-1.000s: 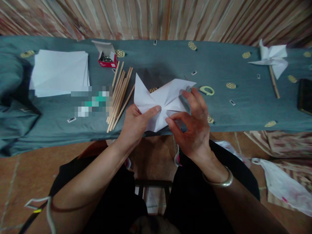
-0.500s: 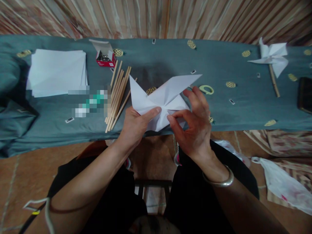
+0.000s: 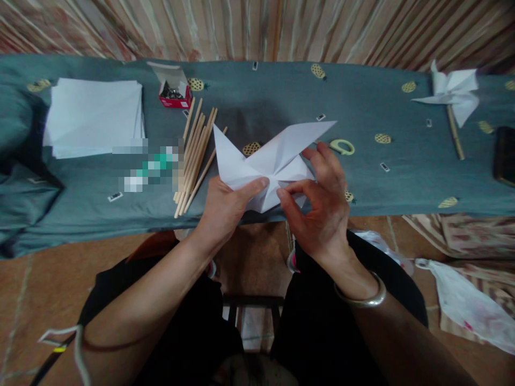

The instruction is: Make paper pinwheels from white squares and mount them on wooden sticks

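A white folded paper (image 3: 265, 158) with pointed flaps is held over the near edge of a grey-blue cloth-covered table (image 3: 281, 96). My left hand (image 3: 225, 209) grips its lower left part, thumb pressed near the centre. My right hand (image 3: 322, 201) pinches a flap at the paper's centre right between thumb and forefinger, the other fingers curled behind the paper. A silver bangle (image 3: 362, 297) sits on my right wrist.
A bundle of wooden sticks (image 3: 195, 155) lies left of the paper, a red box of pins (image 3: 174, 94) behind it, a stack of white sheets (image 3: 94, 115) far left. Scissors' handle (image 3: 341, 146) lies behind my right hand. A finished paper pinwheel (image 3: 453, 94) lies at right, near a dark phone (image 3: 506, 155).
The paper has tilted and opened out; its right flap has risen and spread toward the upper right. My right fingers have shifted slightly on the centre flap. My left hand has stayed put.
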Tool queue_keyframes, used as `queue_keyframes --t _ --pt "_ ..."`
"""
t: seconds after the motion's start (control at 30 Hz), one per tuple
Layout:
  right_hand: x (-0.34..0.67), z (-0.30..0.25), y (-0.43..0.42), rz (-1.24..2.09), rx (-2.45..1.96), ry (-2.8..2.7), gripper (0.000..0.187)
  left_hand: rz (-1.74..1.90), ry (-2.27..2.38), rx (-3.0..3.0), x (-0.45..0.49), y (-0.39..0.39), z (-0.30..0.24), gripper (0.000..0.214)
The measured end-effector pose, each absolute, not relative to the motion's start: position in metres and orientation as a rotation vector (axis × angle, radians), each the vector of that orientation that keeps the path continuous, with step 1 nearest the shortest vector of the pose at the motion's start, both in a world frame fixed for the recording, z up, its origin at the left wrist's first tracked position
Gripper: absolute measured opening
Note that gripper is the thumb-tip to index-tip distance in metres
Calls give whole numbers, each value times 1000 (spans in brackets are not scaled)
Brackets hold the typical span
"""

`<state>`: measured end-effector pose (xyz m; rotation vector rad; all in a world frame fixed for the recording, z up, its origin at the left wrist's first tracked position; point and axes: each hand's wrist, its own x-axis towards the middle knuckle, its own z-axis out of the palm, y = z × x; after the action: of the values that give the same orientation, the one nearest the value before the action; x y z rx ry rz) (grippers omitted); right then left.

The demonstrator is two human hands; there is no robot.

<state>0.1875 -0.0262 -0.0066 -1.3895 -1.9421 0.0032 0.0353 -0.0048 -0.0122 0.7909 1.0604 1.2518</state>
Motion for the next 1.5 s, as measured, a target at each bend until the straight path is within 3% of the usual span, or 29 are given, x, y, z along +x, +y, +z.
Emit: queue_keyframes --t 1.5 --pt "188 0 -30 -23 -1324 -1970 5 1267 991 641 37 -1 -7 31"
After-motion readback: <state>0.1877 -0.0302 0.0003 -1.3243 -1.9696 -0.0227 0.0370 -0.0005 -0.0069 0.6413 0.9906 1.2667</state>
